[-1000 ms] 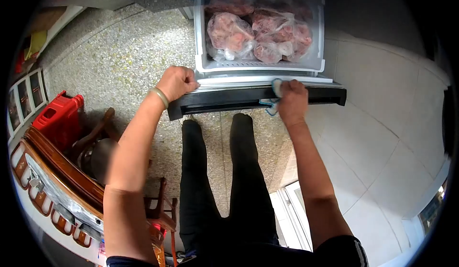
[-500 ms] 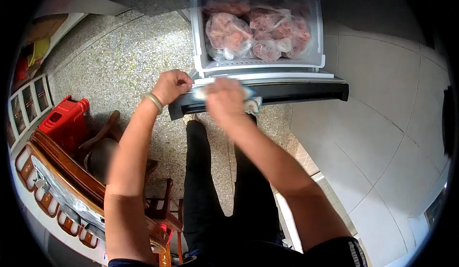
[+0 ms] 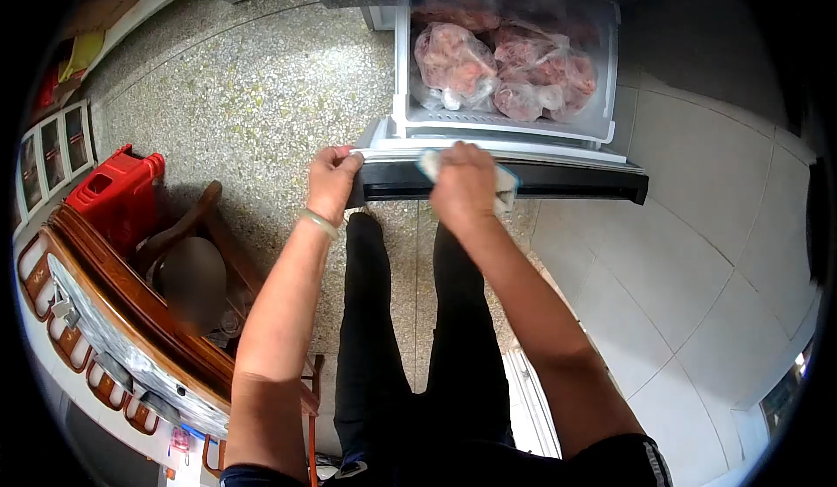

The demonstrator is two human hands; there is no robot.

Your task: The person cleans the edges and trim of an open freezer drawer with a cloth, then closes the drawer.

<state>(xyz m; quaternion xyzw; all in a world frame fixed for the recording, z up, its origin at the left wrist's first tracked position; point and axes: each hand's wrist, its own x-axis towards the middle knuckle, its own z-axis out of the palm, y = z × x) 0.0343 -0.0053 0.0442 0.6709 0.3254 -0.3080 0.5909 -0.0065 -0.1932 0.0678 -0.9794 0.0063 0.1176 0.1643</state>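
A freezer drawer [image 3: 401,68] is pulled out, and its black-edged front [image 3: 575,180] faces me. Several clear plastic bags of frozen meat [image 3: 458,61] lie inside it. My left hand [image 3: 331,183] grips the left end of the drawer front, thumb and fingers closed at the corner. Pressed under my right hand [image 3: 465,189] is a white cloth [image 3: 506,189] with a blue edge, on the top of the drawer front left of its middle. The fingers of that hand are closed over the cloth, which hides part of them.
On the left stand a red plastic container [image 3: 113,195], a wooden chair [image 3: 200,217] and a wooden table with a glossy top [image 3: 131,339]. The speckled floor [image 3: 253,95] runs up to the drawer. Pale tiles [image 3: 671,225] are on the right.
My right hand has slid the cloth to the right along the drawer front. My left hand stays at the left corner. The whole view has shifted, so the drawer appears further right.
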